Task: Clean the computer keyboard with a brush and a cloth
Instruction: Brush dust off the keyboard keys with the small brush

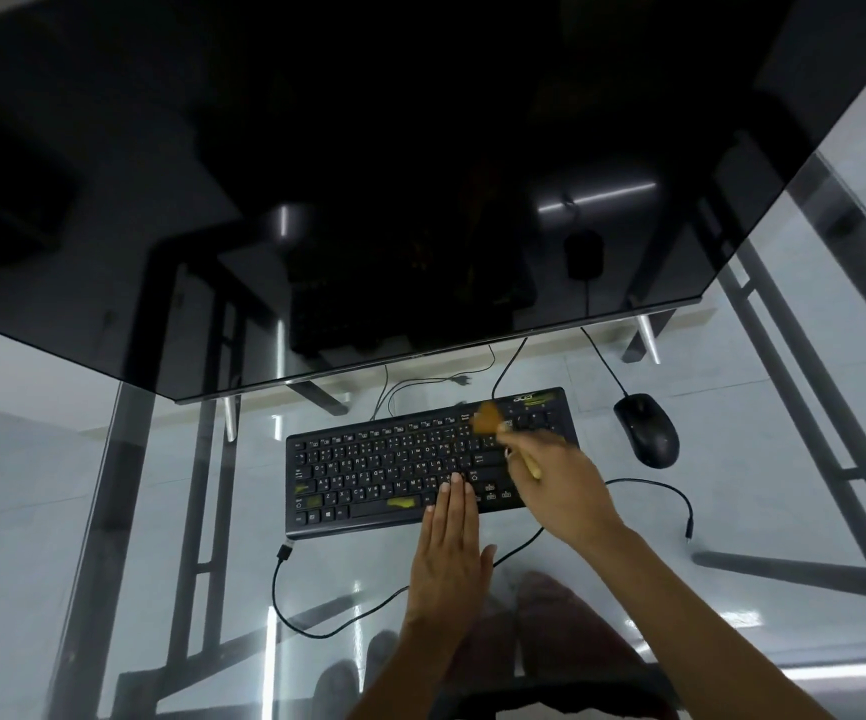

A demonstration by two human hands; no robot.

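A flat black computer keyboard [420,459] lies on a clear glass desk [57,485], beside a black mouse [646,429]. The left hand [449,553] presses flat, fingers straight, on its lower right keys. The right hand [555,480] grips a wooden-handled brush [493,426], its blurred tan bristles over the keyboard's upper right keys.

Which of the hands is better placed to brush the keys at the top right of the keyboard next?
The right hand: it already holds the brush over that corner of the keyboard. The left hand lies flat, steadying the front edge.
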